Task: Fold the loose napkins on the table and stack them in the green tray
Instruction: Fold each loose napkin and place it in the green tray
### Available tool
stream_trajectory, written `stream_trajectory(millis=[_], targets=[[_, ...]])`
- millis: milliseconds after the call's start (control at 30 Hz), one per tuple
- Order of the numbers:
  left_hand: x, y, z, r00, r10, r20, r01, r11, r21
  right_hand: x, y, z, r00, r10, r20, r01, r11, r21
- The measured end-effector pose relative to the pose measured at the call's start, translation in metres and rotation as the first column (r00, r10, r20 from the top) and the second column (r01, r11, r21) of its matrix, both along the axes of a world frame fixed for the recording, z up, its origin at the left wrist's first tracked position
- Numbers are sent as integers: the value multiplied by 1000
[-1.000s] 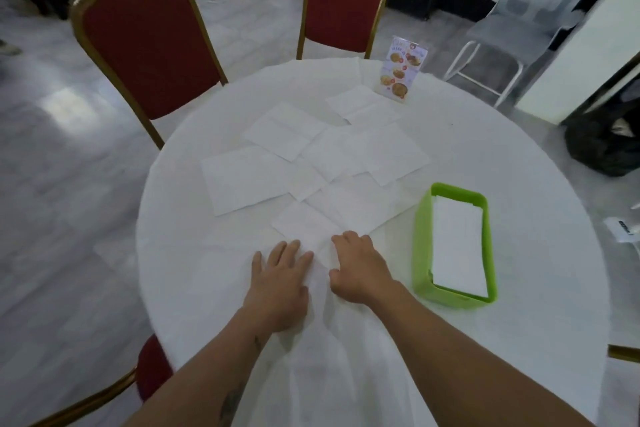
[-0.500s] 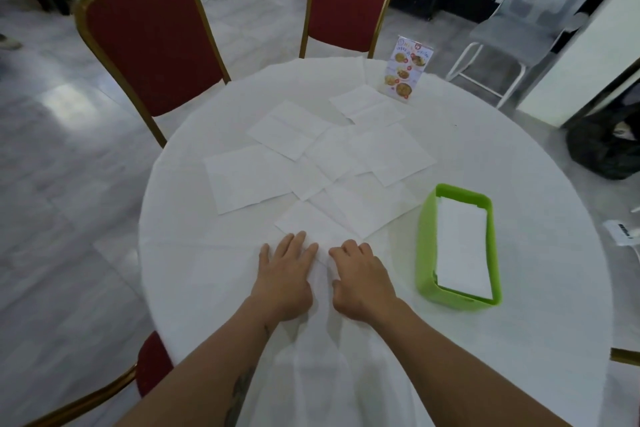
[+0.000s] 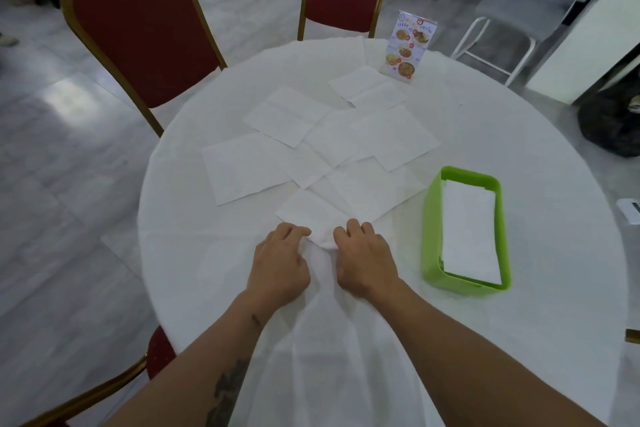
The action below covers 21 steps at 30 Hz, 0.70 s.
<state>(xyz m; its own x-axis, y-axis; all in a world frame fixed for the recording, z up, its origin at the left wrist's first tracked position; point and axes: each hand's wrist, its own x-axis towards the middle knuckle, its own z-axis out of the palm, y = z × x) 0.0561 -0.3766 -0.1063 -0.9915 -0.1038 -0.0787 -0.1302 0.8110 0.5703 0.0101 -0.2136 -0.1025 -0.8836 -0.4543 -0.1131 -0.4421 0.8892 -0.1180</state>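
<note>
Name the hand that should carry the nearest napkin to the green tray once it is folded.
Right. The right hand lies nearer the green tray, which sits on its side of the table. Both it and the left hand pinch the nearest napkin now.

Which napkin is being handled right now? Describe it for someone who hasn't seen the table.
On the round table, left of the green tray, napkins lie scattered. It is the napkin nearest the person, and the only one with both hands on it.
</note>
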Motion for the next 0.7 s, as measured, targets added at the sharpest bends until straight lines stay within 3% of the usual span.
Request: stream_trajectory(millis=[200,333,500,600,700], targets=[[0,-3,-1,993,97,-71,-92,992,83,4,-3,3,999,32,21,-28,986,-167],[10,-8,-2,978,199,-69,-188,973,132,22,-10,1,991,27,134,17,946,-323],[13,-10,1,860,502,96,-490,757,433,35,-14,-3,968,43,248,43,943,-329],[16,-10,2,861,501,83,-492,780,387,36,-11,2,940,75,333,57,928,-367],[19,-12,2,905,413,102,-423,850,312,29,-6,6,954,-53,295,171,905,-390]])
